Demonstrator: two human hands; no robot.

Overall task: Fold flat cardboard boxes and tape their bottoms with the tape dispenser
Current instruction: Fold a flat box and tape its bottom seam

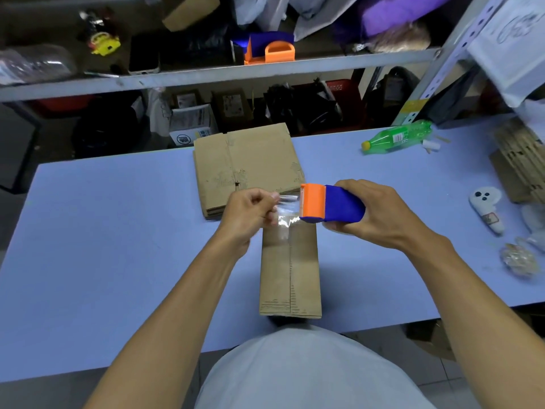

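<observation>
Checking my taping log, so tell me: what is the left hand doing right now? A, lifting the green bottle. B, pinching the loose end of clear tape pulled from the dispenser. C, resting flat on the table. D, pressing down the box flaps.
B: the left hand pinches the clear tape stretched from the tape dispenser held in the right hand.

Even, cool overhead light; blue worktop [118,231] bright and flat, shadows soft and short. Shelves [206,75] behind fall dim, the lower bay nearly black, contents hard to read. Small glare on the clear tape [284,212] strip, crinkled highlights. Wide-angle distortion strong: worktop edges bow, shelf upright [436,72] at right leans, forearms stretch toward the bottom corners. Centre sharp; top corners soft and smeared. Slight motion blur on left hand [246,215] fingertips.
</observation>
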